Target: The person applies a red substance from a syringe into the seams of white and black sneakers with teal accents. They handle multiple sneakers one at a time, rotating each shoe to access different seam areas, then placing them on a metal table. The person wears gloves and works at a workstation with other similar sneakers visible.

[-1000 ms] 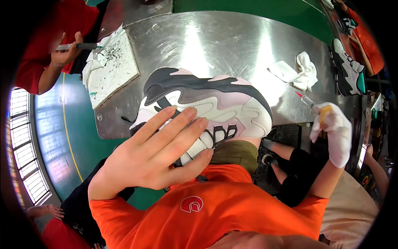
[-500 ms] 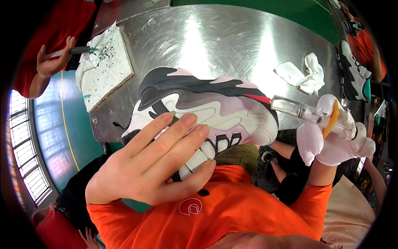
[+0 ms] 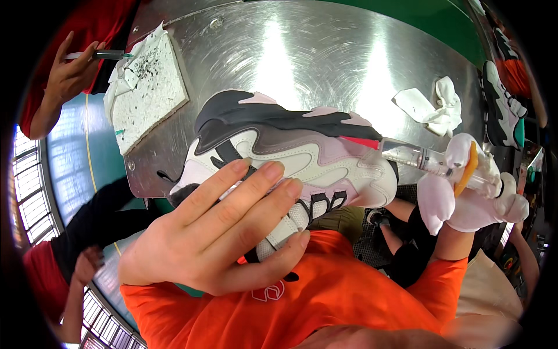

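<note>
My bare left hand (image 3: 212,232) is closed over the opening and tongue side of a sneaker (image 3: 279,148), fingers pressed on its upper. White, pale pink and grey panels cover the shoe, which lies on its side with the dark, chunky sole facing away from me and the toe to the right. In a white glove with a yellow-orange band on one finger, my right hand (image 3: 468,186) grips a clear syringe (image 3: 407,155). The syringe's red tapered tip (image 3: 361,142) meets the line between sole and upper near the toe; exact contact is hard to tell.
Beneath lies a shiny metal table (image 3: 325,52). A speckled white pad (image 3: 148,87) rests at its left, beside a co-worker's hand (image 3: 70,72) holding a dark-tipped syringe. Crumpled white cloth (image 3: 444,107) sits at the right, with another sneaker (image 3: 501,107) beyond.
The sneaker has shifted slightly right under my left hand, bringing the red tip further along its sole edge. The co-worker's hand at the left has moved up, and a person at lower left has shifted.
</note>
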Available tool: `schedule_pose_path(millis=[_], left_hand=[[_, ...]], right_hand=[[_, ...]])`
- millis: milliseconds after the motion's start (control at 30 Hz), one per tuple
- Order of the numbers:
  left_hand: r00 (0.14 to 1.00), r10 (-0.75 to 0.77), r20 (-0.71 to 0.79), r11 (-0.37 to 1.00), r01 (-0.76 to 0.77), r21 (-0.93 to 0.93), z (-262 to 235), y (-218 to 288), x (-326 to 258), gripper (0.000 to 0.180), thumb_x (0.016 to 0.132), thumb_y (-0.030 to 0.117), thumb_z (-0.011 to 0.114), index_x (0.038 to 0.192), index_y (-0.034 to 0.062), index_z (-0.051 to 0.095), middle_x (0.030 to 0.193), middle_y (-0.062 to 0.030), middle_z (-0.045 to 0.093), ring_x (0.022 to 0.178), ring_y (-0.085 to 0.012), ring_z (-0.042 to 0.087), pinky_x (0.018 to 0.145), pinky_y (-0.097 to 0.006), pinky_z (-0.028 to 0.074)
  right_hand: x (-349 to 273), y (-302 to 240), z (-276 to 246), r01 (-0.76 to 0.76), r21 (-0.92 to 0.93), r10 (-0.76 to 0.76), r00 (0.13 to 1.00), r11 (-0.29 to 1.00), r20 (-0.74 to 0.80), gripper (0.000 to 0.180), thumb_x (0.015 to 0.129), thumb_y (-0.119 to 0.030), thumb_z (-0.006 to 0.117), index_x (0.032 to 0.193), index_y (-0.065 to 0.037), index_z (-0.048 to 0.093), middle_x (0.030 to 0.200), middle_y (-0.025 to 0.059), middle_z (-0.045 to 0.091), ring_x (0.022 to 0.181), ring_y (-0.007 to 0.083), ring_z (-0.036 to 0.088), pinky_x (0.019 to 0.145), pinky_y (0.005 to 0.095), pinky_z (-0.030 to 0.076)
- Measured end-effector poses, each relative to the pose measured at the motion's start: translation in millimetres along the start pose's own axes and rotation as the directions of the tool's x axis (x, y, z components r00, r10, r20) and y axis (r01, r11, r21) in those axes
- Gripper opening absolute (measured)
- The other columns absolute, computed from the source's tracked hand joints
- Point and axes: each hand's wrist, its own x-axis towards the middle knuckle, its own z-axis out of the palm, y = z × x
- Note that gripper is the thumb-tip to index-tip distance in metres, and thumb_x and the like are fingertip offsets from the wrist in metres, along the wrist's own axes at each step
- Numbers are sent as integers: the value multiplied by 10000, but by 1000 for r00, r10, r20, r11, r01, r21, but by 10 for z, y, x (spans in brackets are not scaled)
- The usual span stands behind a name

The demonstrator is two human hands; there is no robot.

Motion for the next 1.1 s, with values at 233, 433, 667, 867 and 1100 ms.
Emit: schedule_pose_path(millis=[233, 433, 667, 867, 1100], left_hand=[[1000, -7, -6, 1000, 7, -8, 3, 4, 9, 280, 769, 119, 700, 1030, 214, 663, 1107, -193, 700, 1056, -366, 683, 946, -457, 544], [1000, 12, -16, 1000, -12, -1, 20, -14, -6, 264, 755, 118, 705, 1002, 208, 676, 1106, -198, 700, 1056, -370, 682, 944, -461, 542], [999, 33, -33, 999, -33, -12, 35, -34, 7, 229, 738, 116, 717, 948, 206, 698, 1091, -203, 700, 1045, -380, 681, 926, -469, 547], [1000, 16, -21, 999, -17, -42, 30, -21, 22, 275, 741, 132, 738, 995, 213, 672, 1061, -204, 703, 1024, -388, 684, 904, -486, 553], [1000, -18, -15, 998, 17, -65, 22, 4, 33, 337, 705, 136, 773, 1014, 200, 657, 1038, -215, 699, 994, -405, 691, 889, -509, 553]], right_hand=[[-14, 18, -43, -28, 3, 28, 999, 1000, -32, 579, 823, -543, 607, 1177, -86, 568, 1212, 166, 557, 1127, 338, 538, 908, 444, 476], [-32, 28, -67, -46, 9, 47, 998, 999, -51, 637, 819, -535, 629, 1233, -58, 546, 1241, 182, 556, 1131, 343, 555, 899, 437, 494], [-94, 93, -102, -67, 31, 69, 993, 997, -93, 709, 815, -525, 654, 1299, -24, 520, 1275, 201, 554, 1137, 348, 576, 889, 429, 515], [-309, 317, -230, -142, 70, 155, 956, 987, -249, 774, 811, -517, 675, 1356, 4, 498, 1305, 218, 553, 1142, 353, 593, 881, 422, 533], [-74, -149, 57, -407, 129, 418, 906, 904, -67, 791, 817, -516, 672, 1357, 31, 488, 1230, 237, 602, 1137, 335, 608, 912, 415, 518]])
